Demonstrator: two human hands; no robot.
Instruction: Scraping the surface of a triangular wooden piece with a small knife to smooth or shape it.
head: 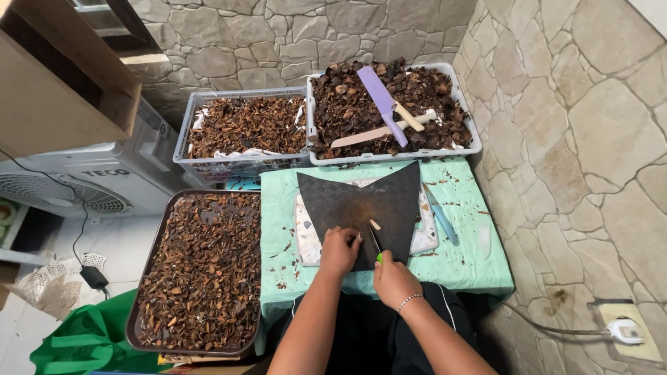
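Small pale piece (374,224) — lying on dark mat (361,201).

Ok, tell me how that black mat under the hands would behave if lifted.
The black mat looks thin and lies flat on the board, so it probably flops. Its ribbed surface likely grips rather than slides. Probably light for its size.

Bright, even daylight; soft shadows, sharp focus, wide-angle edge distortion.
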